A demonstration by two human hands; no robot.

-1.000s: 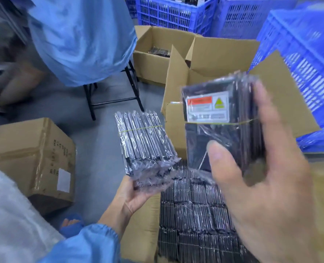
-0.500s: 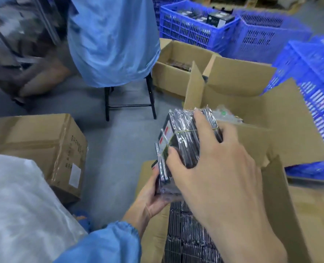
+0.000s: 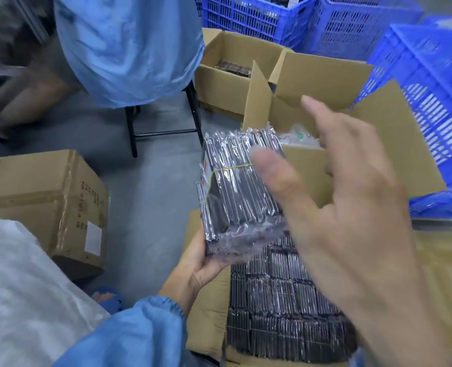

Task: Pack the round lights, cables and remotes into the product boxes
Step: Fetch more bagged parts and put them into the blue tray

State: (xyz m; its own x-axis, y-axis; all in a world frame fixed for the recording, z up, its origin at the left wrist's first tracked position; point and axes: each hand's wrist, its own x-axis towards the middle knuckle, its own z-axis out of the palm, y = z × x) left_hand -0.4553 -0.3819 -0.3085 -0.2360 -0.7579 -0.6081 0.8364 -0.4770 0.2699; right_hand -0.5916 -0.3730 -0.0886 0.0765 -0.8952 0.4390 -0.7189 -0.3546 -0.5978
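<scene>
My left hand (image 3: 201,266) grips the bottom of a stack of black remotes in clear plastic sleeves (image 3: 235,192), bound with yellow rubber bands and held upright above an open carton. My right hand (image 3: 346,223) hovers just right of the stack with fingers spread and holds nothing. Below both hands, the open cardboard carton (image 3: 206,308) is filled with rows of more sleeved remote bundles (image 3: 285,308).
Another open carton (image 3: 320,83) with clear bags inside stands behind the stack, and a third (image 3: 227,86) beyond it. Blue plastic crates (image 3: 431,83) line the right and back. A sealed carton (image 3: 47,197) sits left. A person in a blue smock sits on a stool (image 3: 164,120).
My right hand put its bundle against the one in my left hand, then let go and pulled back to the right. My left hand now holds the combined stack alone.
</scene>
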